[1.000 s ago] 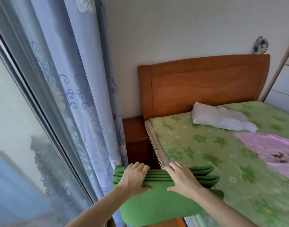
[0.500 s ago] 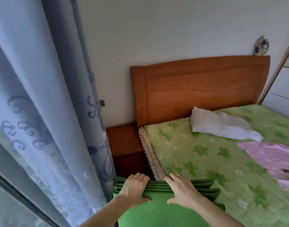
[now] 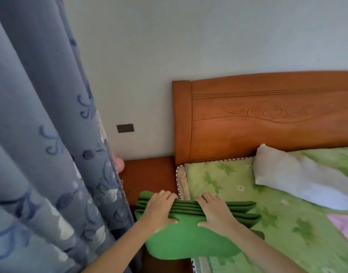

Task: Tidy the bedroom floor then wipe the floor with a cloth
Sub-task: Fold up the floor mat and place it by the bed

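Note:
A stack of green foam mats is held flat in front of me, over the gap between the bedside cabinet and the bed. My left hand grips the stack's far edge on the left, fingers curled over it and thumb on top. My right hand grips the same edge further right, in the same way. The stack's right corner reaches over the green flowered mattress cover. No cloth for wiping is in view, and the floor is hidden.
A blue patterned curtain hangs close on the left. The wooden bedside cabinet stands against the wall beside the wooden headboard. A white pillow and a pink cloth lie on the bed.
I have moved closer to the wall and the cabinet, with the window gone from view. Both hands keep the same grip on the green mats.

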Demonstrator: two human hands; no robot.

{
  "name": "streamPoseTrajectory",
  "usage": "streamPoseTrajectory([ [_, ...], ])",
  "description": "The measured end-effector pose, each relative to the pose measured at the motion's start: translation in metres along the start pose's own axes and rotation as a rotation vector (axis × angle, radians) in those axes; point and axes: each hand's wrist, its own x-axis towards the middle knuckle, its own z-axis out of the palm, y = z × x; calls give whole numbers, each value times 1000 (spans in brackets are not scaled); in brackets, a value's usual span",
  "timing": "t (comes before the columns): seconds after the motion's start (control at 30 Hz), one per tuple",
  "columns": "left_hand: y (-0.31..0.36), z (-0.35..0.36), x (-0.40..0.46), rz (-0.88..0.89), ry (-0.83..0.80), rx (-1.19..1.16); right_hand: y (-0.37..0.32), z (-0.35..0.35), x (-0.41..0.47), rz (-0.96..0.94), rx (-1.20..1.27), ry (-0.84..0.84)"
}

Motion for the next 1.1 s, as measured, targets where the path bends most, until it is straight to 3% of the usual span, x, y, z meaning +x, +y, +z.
streamPoseTrajectory([
  [0.53, -158, 9, 132, -57, -105, -71, 12, 17, 223, -74, 69, -123],
  [0.8, -246, 4, 199, -92, -13, -34, 7, 5, 340, -130, -24, -33],
  [1.1, -306, 14, 249, -159, -6, -57, 12, 14, 430, -180, -6, -76],
])
